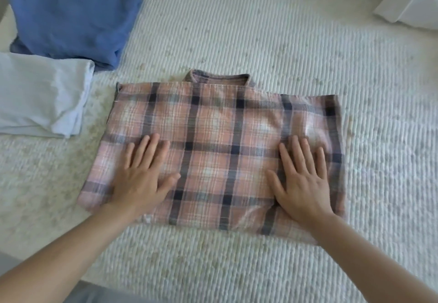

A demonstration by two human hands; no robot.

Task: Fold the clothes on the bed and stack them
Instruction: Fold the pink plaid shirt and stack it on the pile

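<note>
Now both hands, left [144,179] and right [305,184], fingers flat and holding nothing, are pressing the folded plaid shirt [213,151] at the bed's [260,42] centre, likely readying it for stacking at ten o'clock on the blue pile [71,18].

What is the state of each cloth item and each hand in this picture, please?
plaid shirt: folded into a rectangle, lying flat on the bed, collar at the far edge.
blue garment: folded, lying on the bed.
pale blue garment: folded, lying beside the blue one.
left hand: flat, fingers straight, pressing on the plaid shirt.
right hand: flat, fingers straight, pressing on the plaid shirt.
</note>
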